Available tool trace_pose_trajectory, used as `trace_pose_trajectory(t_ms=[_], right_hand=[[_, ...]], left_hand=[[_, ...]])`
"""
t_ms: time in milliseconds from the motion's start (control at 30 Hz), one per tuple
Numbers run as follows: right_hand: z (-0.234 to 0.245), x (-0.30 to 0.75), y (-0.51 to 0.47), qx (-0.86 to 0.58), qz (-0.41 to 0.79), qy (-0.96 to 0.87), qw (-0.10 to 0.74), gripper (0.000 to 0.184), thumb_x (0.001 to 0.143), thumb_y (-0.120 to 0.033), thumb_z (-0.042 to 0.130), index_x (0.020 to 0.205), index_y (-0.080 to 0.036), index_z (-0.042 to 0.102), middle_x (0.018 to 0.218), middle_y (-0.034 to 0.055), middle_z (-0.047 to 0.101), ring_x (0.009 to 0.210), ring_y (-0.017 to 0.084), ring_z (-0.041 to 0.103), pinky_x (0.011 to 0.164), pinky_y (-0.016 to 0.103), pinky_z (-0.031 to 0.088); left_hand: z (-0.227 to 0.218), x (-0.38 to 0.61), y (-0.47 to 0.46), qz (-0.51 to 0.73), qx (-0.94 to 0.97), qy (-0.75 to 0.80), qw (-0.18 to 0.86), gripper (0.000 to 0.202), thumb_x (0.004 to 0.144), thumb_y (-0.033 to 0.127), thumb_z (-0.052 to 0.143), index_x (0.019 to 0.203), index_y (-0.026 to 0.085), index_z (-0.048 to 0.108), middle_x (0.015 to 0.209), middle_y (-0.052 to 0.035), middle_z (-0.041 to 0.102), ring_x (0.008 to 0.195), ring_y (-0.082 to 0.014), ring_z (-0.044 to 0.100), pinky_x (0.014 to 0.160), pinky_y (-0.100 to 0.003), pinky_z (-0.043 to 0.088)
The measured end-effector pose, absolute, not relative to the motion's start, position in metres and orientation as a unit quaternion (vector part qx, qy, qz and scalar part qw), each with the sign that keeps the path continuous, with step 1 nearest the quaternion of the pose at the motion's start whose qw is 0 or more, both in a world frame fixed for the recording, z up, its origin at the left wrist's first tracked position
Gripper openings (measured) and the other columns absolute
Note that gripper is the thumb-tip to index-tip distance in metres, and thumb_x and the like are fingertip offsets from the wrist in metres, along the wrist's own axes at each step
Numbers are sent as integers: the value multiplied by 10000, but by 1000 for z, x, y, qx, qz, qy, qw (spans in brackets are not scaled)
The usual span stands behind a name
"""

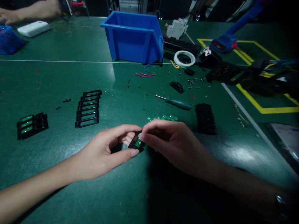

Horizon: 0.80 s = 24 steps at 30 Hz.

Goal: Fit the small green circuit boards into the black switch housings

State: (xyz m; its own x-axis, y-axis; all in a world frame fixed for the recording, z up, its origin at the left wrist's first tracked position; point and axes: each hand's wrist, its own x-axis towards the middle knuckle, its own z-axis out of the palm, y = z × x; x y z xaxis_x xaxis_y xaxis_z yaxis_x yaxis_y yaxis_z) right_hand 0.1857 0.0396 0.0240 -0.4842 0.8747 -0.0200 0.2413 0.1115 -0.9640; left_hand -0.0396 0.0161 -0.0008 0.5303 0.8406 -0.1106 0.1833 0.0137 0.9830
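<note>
Near the front middle of the bench, my left hand [105, 152] grips a small black plastic housing [132, 143] between thumb and fingers. A small green piece [138, 143] sits in the housing. My right hand [173, 140] is closed over the housing's right end, its thumb pressing beside the green piece; its fingertips are partly hidden. Just behind my right hand lie several shiny green pieces [163, 118]. To the left are a group of black housings with green pieces [32, 126] and a row of black frames [87, 109]. A stack of black parts [205, 119] lies to the right.
A green-handled screwdriver [177, 103] lies beyond my hands, near a black part [177, 87] and loose screws [192, 81]. Behind stand a blue bin [134, 45], a white tape roll [184, 58] and a blue power tool [225, 43]. Another person's arm [35, 12] rests at the back left.
</note>
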Motion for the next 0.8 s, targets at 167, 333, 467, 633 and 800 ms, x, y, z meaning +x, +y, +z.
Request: trace_pose_trajectory(t_ms=[167, 333, 467, 633, 800], right_hand=[[26, 190, 43, -397, 538, -691, 273, 88, 927, -226, 706, 873, -161, 731, 746, -25, 698, 670, 89, 595, 583, 201, 418], [28, 193, 46, -396, 539, -699, 253, 98, 931, -238, 700, 883, -161, 738, 769, -19, 697, 696, 95, 592, 607, 210, 420], [28, 193, 47, -394, 571, -680, 239, 66, 915, -211, 705, 902, -158, 743, 809, -10, 716, 731, 105, 617, 640, 212, 447], [28, 193, 47, -404, 586, -666, 223, 81, 908, -212, 704, 876, -153, 750, 769, -10, 707, 691, 102, 595, 618, 215, 435], [31, 194, 46, -397, 608, -653, 214, 55, 895, -186, 717, 857, -154, 741, 735, -27, 684, 647, 83, 562, 601, 205, 417]], left_hand=[[0, -41, 15, 267, 654, 406, 580, 436, 945, 289, 690, 1363, 304, 567, 1102, -23, 670, 971, -166, 646, 824, -272, 537], [0, -41, 15, 255, 673, 411, 559, 426, 949, 294, 684, 1358, 297, 565, 1070, -18, 670, 953, -163, 643, 830, -280, 536], [-2, -41, 15, 255, 687, 406, 546, 414, 950, 295, 684, 1346, 292, 561, 1084, -21, 680, 959, -168, 651, 834, -286, 539], [-1, -42, 15, 240, 719, 405, 511, 428, 949, 303, 687, 1356, 310, 553, 1086, -15, 685, 960, -166, 658, 830, -280, 540], [0, -40, 14, 236, 726, 415, 495, 408, 954, 307, 680, 1343, 324, 559, 1111, -11, 686, 971, -167, 659, 833, -278, 540]])
